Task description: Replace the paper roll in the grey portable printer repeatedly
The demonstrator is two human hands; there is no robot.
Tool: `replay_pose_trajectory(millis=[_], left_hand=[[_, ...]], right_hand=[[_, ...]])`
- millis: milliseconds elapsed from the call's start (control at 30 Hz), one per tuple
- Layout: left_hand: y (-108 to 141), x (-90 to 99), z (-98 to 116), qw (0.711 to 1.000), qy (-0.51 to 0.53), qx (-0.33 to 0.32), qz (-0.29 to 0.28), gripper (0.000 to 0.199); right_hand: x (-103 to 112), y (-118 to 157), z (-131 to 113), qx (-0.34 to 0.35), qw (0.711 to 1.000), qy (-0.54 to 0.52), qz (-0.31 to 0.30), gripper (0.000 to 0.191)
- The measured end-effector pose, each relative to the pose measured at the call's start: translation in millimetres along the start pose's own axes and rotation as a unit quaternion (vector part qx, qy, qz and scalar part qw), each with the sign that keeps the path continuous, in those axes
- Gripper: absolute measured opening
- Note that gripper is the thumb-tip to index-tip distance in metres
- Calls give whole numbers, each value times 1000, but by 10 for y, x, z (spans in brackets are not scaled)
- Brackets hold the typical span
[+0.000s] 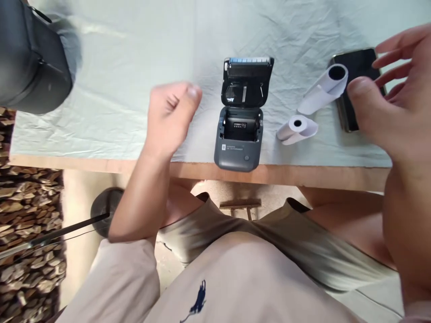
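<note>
A small dark portable label printer (238,154) sits near the table's front edge. Its lid (247,83) is flipped back, and the paper bay shows no roll inside. To its left, my left hand (171,114) is curled into a fist above the cloth, with nothing visible in it. My right hand (400,89) is spread with its fingers apart at the right, partly over a black smartphone (350,110). Its thumb is close to the larger white paper roll (318,96); whether they touch I cannot tell. A smaller paper roll (291,132) stands between that roll and the printer.
A pale, wrinkled cloth (134,40) covers the wooden table (303,175). A dark zippered bag (33,63) stands at the back left. Below on the left are a dark round base with a pole (104,208) and stacked firewood (30,224).
</note>
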State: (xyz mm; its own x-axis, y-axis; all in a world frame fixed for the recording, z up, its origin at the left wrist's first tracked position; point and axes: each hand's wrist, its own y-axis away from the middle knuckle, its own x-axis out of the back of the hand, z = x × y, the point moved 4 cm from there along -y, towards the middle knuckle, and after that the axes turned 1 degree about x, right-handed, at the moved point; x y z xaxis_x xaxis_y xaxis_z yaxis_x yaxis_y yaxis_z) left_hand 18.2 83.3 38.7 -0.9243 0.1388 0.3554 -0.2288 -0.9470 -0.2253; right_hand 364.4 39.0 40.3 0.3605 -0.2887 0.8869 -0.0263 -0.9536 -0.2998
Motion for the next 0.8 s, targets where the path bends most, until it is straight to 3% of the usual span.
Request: replay_pose_trajectory(millis=[33, 100, 200, 300, 500, 633, 800], left_hand=[[65, 47, -6, 1000, -19, 14, 15, 69], [196, 55, -5, 993, -105, 61, -17, 66], [334, 18, 55, 969, -214, 121, -26, 46], [421, -97, 88, 937, -281, 172, -118, 49], [531, -237, 136, 913, -308, 197, -182, 71], [526, -342, 178, 904, -317, 219, -187, 75], [444, -350, 177, 902, -284, 268, -185, 78]], right_hand=[[-70, -64, 14, -5, 1000, 16, -16, 70], [-183, -105, -3, 5, 999, 34, -39, 74], [-252, -9, -109, 83, 995, 19, -45, 62], [-274, 99, -162, 141, 989, 9, -40, 52], [-390, 70, -110, 148, 989, 26, 8, 36], [-476, 8, -103, 149, 988, 27, 28, 23], [-442, -45, -28, 132, 987, 15, 90, 26]])
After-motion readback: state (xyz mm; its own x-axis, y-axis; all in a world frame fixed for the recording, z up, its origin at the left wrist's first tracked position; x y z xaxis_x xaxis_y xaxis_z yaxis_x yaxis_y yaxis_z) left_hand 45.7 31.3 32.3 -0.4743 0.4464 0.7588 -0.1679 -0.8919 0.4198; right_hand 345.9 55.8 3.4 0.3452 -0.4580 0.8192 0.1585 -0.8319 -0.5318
